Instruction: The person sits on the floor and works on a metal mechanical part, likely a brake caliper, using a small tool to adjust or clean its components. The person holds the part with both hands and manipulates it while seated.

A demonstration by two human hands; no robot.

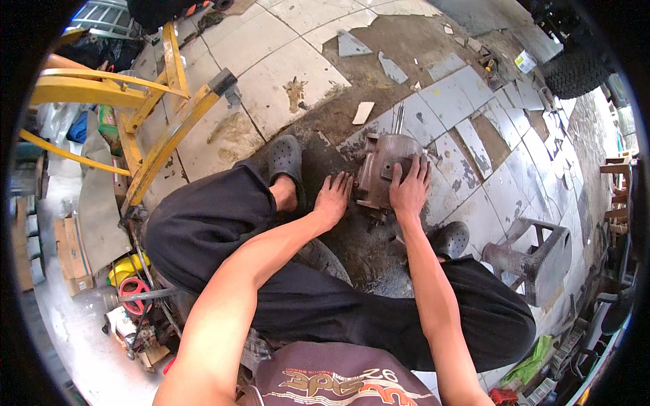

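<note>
A heavy brown-grey metal housing, much like a gearbox casing, stands on the floor between my feet. A bright bare shaft sticks out of its far end. My right hand lies on the housing's right side with the fingers stretched out over it. On the other side, my left hand is at the left edge, its fingers extended toward the casing; whether the fingertips touch it I cannot tell. The underside of the housing is hidden.
Broken floor tiles surround the housing. A yellow metal frame with a dark end stands at the left. At the right is a grey plastic stool. A tyre sits far right, and a red handwheel low left.
</note>
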